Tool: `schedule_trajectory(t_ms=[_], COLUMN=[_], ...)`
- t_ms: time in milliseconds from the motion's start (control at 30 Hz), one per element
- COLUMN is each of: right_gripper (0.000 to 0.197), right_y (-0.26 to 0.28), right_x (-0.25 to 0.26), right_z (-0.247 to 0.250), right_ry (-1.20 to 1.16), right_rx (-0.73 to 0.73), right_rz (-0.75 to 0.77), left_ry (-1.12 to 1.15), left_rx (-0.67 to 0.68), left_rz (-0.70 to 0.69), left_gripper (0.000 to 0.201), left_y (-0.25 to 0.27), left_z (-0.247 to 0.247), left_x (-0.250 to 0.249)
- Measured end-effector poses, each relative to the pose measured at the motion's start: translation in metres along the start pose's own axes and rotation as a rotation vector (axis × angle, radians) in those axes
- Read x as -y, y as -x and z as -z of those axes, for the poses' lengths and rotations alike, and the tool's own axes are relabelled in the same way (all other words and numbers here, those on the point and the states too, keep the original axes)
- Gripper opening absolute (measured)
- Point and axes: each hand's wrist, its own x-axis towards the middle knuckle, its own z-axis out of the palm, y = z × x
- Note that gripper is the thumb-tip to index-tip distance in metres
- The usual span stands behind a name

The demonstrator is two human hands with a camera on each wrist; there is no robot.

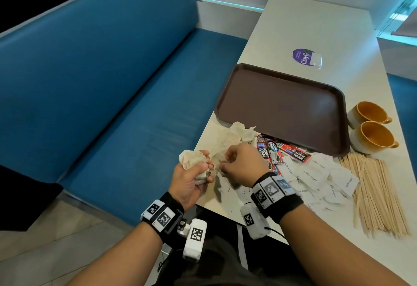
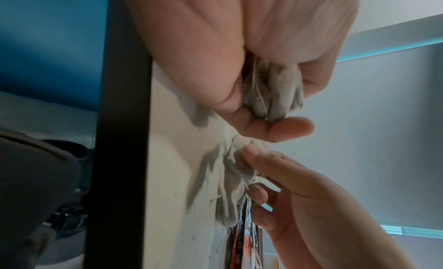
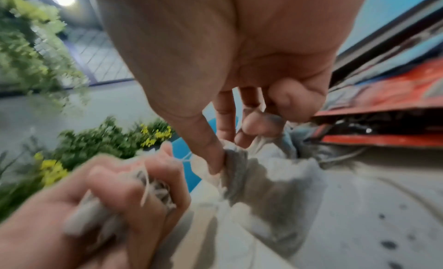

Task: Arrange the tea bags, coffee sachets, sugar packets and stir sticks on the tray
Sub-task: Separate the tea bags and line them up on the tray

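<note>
— What can't you make out?

— The right hand (image 1: 242, 165) covers part of the tea bags (image 1: 228, 141) near the table's (image 1: 293, 26) left edge, so their number is unclear. The bunch in the left hand (image 1: 191, 177) is mostly buried in the fist.

— And the sachets?

— The coffee sachets (image 1: 274, 150) slip partly under the tray's (image 1: 282, 105) near rim. The sugar packets (image 1: 320, 179) overlap, and their print is too small to read fully.

— The wrist views?

— The right wrist view is smeared; the left hand (image 3: 115, 203) there is blurred and cut off by the lower edge.
</note>
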Motion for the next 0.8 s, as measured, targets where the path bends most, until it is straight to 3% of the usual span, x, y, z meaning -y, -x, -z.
schedule_trajectory(t_ms=[133,267,333,467,633,800], right_gripper=[0.017,0.013,0.018,0.031,0.051,0.041], right_y=[0.005,0.016,0.022,0.031,0.029,0.029], right_x=[-0.019,-0.034,-0.038,-0.033,-0.023,-0.019], right_z=[0.019,0.04,0.045,0.033,0.01,0.006], right_ry=[-0.398,-0.54,-0.509,-0.28,0.098,0.23], right_rx=[-0.051,-0.133,-0.085,0.162,0.107,0.084], right_rz=[-0.05,-0.033,-0.015,0.003,0.039,0.063], left_ry=[-0.02,-0.076,-0.093,-0.115,-0.115,-0.13], left_rx=[-0.005,0.005,0.011,0.005,0.013,0.021], left_rz=[0.0,-0.012,-0.014,-0.02,-0.024,-0.021], left_gripper=[0.023,0.021,0.022,0.024,0.025,0.025], left_y=[-0.003,-0.003,-0.003,-0.004,-0.004,-0.003], left_z=[0.001,0.002,0.003,0.003,0.002,0.002], left_x=[0.001,0.002,0.003,0.003,0.004,0.003])
